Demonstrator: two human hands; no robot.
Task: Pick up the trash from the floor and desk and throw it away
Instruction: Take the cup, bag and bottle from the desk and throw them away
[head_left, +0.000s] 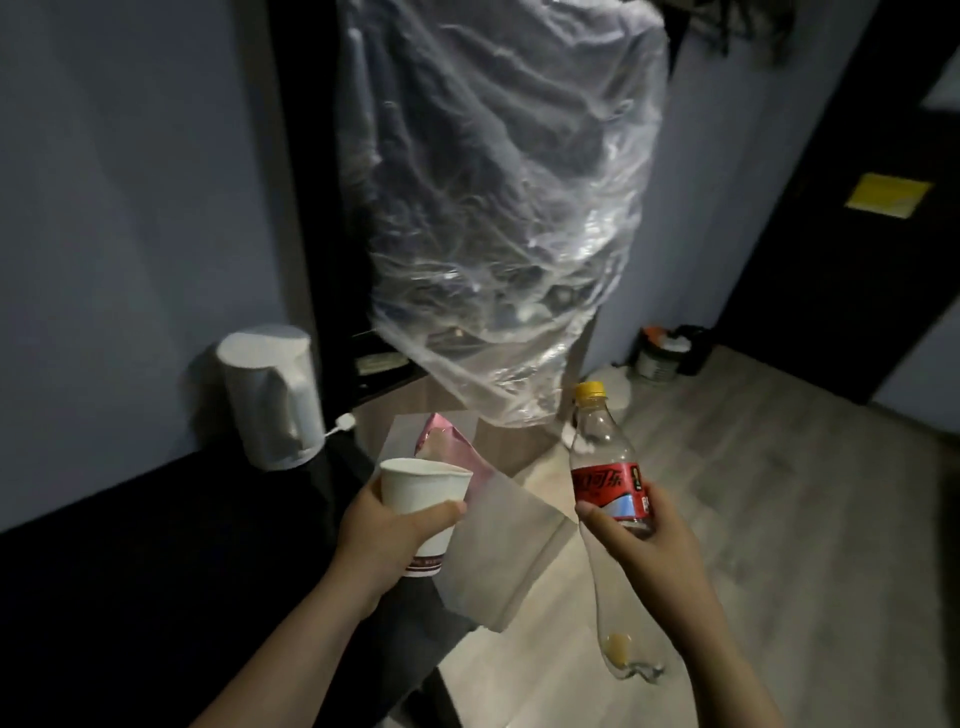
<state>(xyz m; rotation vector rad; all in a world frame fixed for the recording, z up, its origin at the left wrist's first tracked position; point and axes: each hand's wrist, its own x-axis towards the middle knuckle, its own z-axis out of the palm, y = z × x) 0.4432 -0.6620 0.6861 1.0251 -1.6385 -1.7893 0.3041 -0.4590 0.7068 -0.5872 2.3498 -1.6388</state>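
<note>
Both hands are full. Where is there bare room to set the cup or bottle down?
Bare patch: dark desk left of the left hand, in front of the white kettle. Open wood floor right of the bottle. Crowded: the desk corner with the pink wrapper.

A single wide-angle camera worn on the head looks forward and steeply down from close above both forearms, facing the pale wood-plank floor (753, 519), the dark desk top (130, 597) at left and the grey-blue wall (130, 208) beyond.
</note>
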